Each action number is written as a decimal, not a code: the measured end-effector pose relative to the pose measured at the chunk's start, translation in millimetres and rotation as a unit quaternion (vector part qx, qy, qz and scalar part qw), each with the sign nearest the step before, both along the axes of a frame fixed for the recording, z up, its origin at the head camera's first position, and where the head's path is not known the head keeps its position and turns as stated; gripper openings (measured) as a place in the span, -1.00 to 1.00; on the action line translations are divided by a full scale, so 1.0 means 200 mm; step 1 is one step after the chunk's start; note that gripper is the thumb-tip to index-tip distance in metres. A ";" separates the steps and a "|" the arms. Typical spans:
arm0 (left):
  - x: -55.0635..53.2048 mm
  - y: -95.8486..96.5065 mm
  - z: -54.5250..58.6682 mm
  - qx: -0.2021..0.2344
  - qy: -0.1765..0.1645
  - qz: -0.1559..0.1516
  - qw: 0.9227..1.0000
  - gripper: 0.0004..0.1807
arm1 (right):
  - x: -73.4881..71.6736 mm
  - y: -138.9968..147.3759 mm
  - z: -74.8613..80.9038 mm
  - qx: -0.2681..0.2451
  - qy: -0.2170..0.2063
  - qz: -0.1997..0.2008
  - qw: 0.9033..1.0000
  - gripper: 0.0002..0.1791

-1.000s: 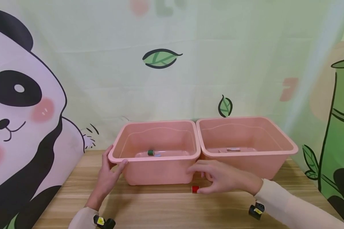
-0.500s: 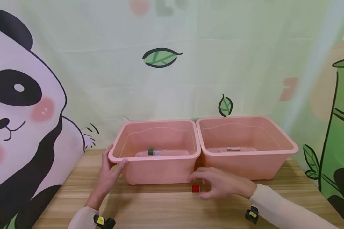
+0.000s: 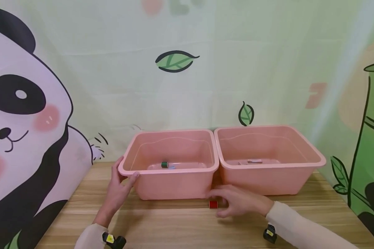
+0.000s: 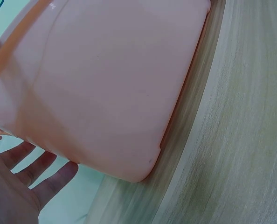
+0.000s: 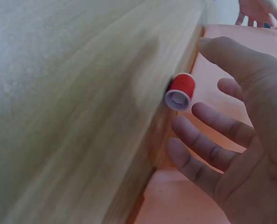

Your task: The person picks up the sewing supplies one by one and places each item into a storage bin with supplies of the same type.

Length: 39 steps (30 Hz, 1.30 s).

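A spool of red thread (image 3: 213, 204) lies on its side on the wooden table, just in front of the left pink bin (image 3: 171, 185). My right hand (image 3: 237, 201) is beside it, thumb and fingers spread and slightly bent. In the right wrist view the red spool (image 5: 181, 87) sits ahead of the fingers with nothing in the hand. My left hand (image 3: 118, 192) grips the front left corner of the left bin, thumb over the front rim and fingers against the side. In the left wrist view those fingers (image 4: 57, 179) rest at the bin's edge.
A second pink bin (image 3: 268, 180) stands close on the right, with small flat pieces (image 3: 255, 161) inside. In the left bin lie a green thread spool (image 3: 164, 165) and a small light-blue piece (image 3: 172, 167). A panda-printed cloth (image 3: 112, 86) hangs behind the table (image 3: 162, 224).
My right hand has moved back from the left bin's front and a little left, down around the red spool. The thumb came away from the spool. My left hand stays on the bin.
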<state>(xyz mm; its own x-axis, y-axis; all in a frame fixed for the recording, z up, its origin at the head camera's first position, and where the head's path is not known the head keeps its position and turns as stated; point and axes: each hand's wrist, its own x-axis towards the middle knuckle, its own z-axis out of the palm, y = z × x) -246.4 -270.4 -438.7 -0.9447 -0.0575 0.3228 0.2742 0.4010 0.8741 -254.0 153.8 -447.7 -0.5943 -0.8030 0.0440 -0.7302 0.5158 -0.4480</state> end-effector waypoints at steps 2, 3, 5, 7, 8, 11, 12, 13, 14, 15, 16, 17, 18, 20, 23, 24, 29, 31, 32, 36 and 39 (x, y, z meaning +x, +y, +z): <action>0.00 0.00 0.00 0.001 -0.001 0.001 1.000 -0.08 | 0.00 -0.01 -0.02 0.008 0.006 -0.001 1.000 -0.40; 0.00 0.00 0.00 0.001 -0.002 0.002 1.000 -0.08 | -0.01 -0.01 -0.02 0.010 0.009 -0.001 1.000 -0.40; 0.00 0.00 0.00 0.000 -0.004 0.003 1.000 -0.08 | -0.01 -0.01 -0.04 0.014 0.018 -0.003 1.000 -0.41; 0.00 0.00 0.00 -0.001 -0.006 0.003 1.000 -0.08 | -0.01 -0.02 -0.05 0.019 0.025 -0.004 1.000 -0.41; 0.00 0.00 0.00 -0.001 -0.006 0.002 1.000 -0.08 | -0.02 -0.02 -0.05 0.021 0.028 -0.004 0.999 -0.41; -0.01 0.00 0.00 -0.002 -0.009 0.002 1.000 -0.08 | -0.02 -0.02 -0.06 0.023 0.037 -0.005 0.999 -0.44; -0.01 0.00 0.00 -0.002 -0.009 0.002 1.000 -0.08 | -0.02 -0.02 -0.07 0.022 0.038 -0.005 0.999 -0.46; -0.01 -0.01 0.00 -0.003 -0.010 0.001 1.000 -0.08 | -0.02 -0.02 -0.07 0.021 0.039 -0.004 0.999 -0.48; -0.01 -0.01 0.00 -0.002 -0.009 0.001 1.000 -0.08 | -0.02 -0.02 -0.07 0.019 0.041 -0.003 0.999 -0.51; -0.01 -0.01 0.00 -0.002 -0.010 0.000 1.000 -0.08 | -0.02 -0.03 -0.07 0.016 0.041 -0.003 0.999 -0.54; -0.01 -0.01 0.00 -0.002 -0.009 0.000 1.000 -0.08 | -0.02 -0.03 -0.08 0.012 0.040 -0.001 0.999 -0.57; -0.01 -0.01 0.00 -0.002 -0.010 0.000 1.000 -0.08 | -0.02 -0.03 -0.08 0.009 0.039 -0.001 0.999 -0.60; -0.01 -0.01 0.00 -0.001 -0.009 0.000 1.000 -0.08 | -0.02 -0.03 -0.08 0.006 0.041 0.000 0.999 -0.63; -0.01 -0.01 0.00 -0.002 -0.009 -0.001 1.000 -0.08 | -0.02 -0.03 -0.09 0.002 0.042 0.000 0.999 -0.67; -0.01 -0.01 0.00 -0.002 -0.011 0.000 1.000 -0.07 | -0.02 -0.03 -0.09 -0.001 0.046 -0.001 0.999 -0.71; -0.01 -0.01 0.00 -0.002 -0.011 0.000 1.000 -0.07 | -0.02 -0.03 -0.10 -0.002 0.046 -0.002 0.999 -0.72; -0.01 0.00 0.00 -0.001 -0.013 -0.001 1.000 -0.08 | -0.02 -0.03 -0.11 -0.003 0.046 -0.008 0.999 -0.76; -0.01 0.00 0.00 0.000 -0.013 -0.002 1.000 -0.07 | -0.02 -0.03 -0.11 -0.003 0.046 -0.010 0.999 -0.77; -0.01 0.00 0.00 -0.001 -0.013 -0.002 1.000 -0.07 | -0.02 -0.03 -0.11 -0.004 0.046 -0.010 0.999 -0.77; 0.00 0.00 0.00 -0.002 -0.011 -0.003 1.000 -0.07 | -0.02 -0.03 -0.11 -0.007 0.043 -0.010 0.999 -0.77; 0.00 0.00 0.00 -0.003 -0.009 -0.002 1.000 -0.07 | -0.02 -0.03 -0.11 -0.007 0.041 -0.010 0.999 -0.77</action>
<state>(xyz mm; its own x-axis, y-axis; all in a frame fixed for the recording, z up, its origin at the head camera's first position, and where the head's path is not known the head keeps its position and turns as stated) -246.7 -270.3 -438.4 -0.9505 -0.0510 0.3065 0.2609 0.4048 0.8764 -257.9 148.0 -470.3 -0.6039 -0.7901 0.1051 -0.7547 0.5244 -0.3942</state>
